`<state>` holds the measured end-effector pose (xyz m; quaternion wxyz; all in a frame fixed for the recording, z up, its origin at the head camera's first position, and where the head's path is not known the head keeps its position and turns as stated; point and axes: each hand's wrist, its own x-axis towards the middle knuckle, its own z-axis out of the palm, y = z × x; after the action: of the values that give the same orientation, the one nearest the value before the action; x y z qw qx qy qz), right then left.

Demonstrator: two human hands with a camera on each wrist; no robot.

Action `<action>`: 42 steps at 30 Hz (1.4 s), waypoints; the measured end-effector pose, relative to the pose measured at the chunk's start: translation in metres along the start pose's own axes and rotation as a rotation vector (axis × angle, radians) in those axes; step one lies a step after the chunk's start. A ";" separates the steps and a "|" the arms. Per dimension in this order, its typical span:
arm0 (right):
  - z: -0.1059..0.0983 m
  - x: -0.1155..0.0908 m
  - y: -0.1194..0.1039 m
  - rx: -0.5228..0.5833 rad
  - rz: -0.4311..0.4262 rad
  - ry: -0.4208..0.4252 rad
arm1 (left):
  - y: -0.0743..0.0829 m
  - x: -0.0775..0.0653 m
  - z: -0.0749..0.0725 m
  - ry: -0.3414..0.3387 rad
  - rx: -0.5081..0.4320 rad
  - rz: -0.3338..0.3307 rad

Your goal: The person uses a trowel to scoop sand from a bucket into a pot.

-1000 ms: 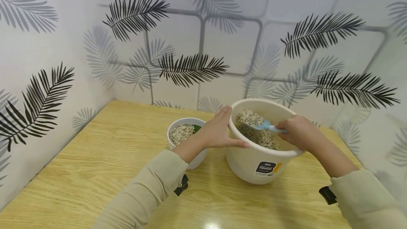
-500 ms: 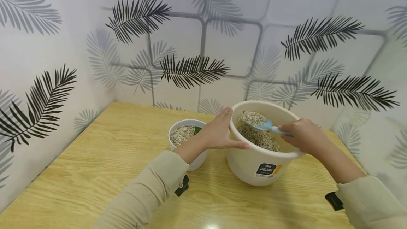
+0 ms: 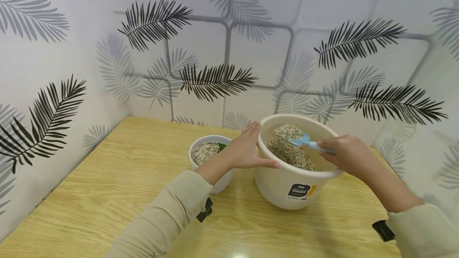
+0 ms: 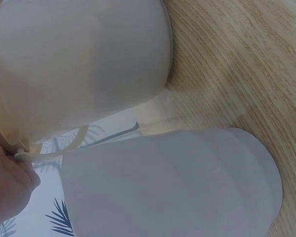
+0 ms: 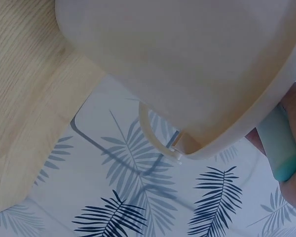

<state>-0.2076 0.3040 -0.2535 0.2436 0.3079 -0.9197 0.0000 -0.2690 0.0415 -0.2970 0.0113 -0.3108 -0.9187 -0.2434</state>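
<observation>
My right hand (image 3: pixel 346 154) grips the pale blue handle of a small scoop (image 3: pixel 303 140) inside a large cream bucket (image 3: pixel 279 194). Pale flakes or grains (image 3: pixel 288 131) are heaped on the scoop, held above the darker-looking grains (image 3: pixel 292 156) in the bucket. Spread against the bucket's left rim, my left hand (image 3: pixel 244 150) has its thumb straight along the near edge. A smaller white pot (image 3: pixel 224 180), partly hidden behind my left wrist, holds more grains and something green (image 3: pixel 221 146). In the right wrist view, the scoop handle (image 5: pixel 278 143) shows in my hand beyond the bucket rim (image 5: pixel 237 136).
Both containers stand on a light wooden table (image 3: pixel 118 194). Walls with a leaf pattern (image 3: pixel 215 79) close off its back and sides. The bucket has a side handle (image 4: pixel 54 153) hanging near my left hand and another (image 5: pixel 155 133) on its right.
My right hand and the loaded scoop have shifted a little to the right, the scoop rising slightly clear of the grains below. My left hand stays on the rim.
</observation>
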 end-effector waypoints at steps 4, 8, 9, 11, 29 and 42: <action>-0.001 -0.003 -0.001 0.007 0.002 0.005 | 0.001 0.000 0.000 0.000 0.003 -0.003; -0.002 -0.006 -0.002 0.008 0.004 0.006 | 0.002 0.000 -0.001 -0.010 0.001 -0.005; -0.002 -0.006 -0.002 0.004 0.003 0.006 | 0.002 0.000 -0.001 -0.011 -0.001 -0.006; -0.002 -0.008 -0.003 -0.003 0.006 0.005 | 0.002 0.000 -0.002 -0.017 -0.003 -0.006; 0.001 -0.013 -0.004 -0.041 -0.107 0.141 | -0.001 -0.002 0.001 -0.018 -0.024 0.001; -0.006 -0.018 -0.015 -0.014 -0.099 0.140 | -0.018 -0.013 -0.004 0.015 -0.038 -0.001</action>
<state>-0.1842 0.3029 -0.2588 0.3093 0.3503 -0.8841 0.0030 -0.2696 0.0200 -0.3032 0.0119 -0.3086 -0.9140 -0.2632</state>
